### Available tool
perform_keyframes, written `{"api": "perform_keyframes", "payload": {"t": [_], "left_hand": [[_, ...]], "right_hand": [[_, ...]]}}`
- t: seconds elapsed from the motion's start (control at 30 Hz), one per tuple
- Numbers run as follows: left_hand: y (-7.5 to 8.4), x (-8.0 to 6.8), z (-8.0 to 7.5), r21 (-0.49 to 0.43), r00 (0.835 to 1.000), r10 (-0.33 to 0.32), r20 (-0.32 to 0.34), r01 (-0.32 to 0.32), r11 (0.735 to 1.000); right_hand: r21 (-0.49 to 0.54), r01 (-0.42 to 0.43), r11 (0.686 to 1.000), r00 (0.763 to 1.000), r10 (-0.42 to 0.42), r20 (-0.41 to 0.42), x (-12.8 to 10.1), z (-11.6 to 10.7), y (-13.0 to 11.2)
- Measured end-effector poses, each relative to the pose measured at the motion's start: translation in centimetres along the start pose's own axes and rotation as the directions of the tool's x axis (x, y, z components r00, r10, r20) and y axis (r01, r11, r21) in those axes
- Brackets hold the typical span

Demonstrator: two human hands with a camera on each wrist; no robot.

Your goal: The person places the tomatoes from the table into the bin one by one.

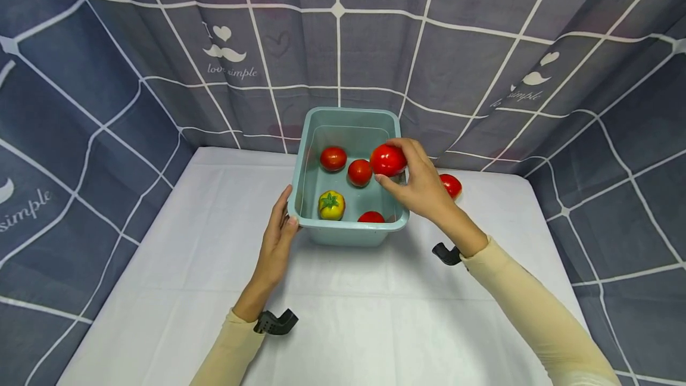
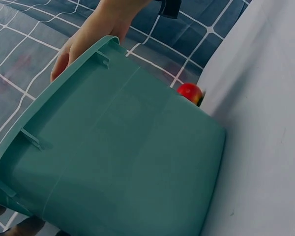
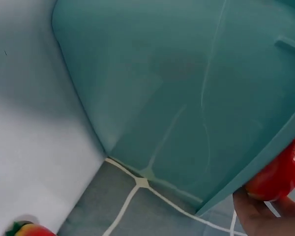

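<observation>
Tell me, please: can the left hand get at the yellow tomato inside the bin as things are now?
Probably yes. The left hand rests on the near left corner of the teal bin, which is open on top. The yellow tomato lies just inside that corner, uncovered. The right hand holds a red tomato on the far side.

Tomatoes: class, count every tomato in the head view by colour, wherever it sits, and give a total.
Red, in the tub: 3
Red, held in the right hand: 1
Red, on the table behind that hand: 1
Yellow, in the tub: 1
Total: 6
</observation>
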State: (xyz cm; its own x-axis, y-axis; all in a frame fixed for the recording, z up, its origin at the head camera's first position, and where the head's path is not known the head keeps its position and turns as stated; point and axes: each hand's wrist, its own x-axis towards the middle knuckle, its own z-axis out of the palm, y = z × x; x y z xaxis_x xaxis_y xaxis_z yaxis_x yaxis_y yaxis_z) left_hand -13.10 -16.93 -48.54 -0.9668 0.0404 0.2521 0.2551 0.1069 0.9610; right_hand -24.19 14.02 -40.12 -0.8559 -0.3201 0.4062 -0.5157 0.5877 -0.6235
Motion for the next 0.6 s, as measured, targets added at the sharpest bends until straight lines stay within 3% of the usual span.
{"api": "perform_keyframes", "payload": {"t": [0.23, 0.47, 0.6], "left_hand": [[0.0, 0.0, -0.1, -0.004, 1.000, 0.001, 0.002, -0.001, 1.000], [-0.1, 0.1, -0.1, 0.002, 1.000, 0.004, 0.002, -0.004, 1.000], [-0.2, 0.1, -0.1, 0.008, 1.000, 0.010, 0.001, -0.010, 1.000]], "right_hand": [[-0.042, 0.041, 0.998, 0.990, -0.035, 0.137, 1.0, 0.7, -0.8], [-0.086, 0.054, 0.995, 0.964, -0.030, 0.265, 2.0, 1.7, -1.2], [-0.103, 0.062, 0.993, 0.957, -0.030, 0.290, 2.3, 2.2, -1.3]]}}
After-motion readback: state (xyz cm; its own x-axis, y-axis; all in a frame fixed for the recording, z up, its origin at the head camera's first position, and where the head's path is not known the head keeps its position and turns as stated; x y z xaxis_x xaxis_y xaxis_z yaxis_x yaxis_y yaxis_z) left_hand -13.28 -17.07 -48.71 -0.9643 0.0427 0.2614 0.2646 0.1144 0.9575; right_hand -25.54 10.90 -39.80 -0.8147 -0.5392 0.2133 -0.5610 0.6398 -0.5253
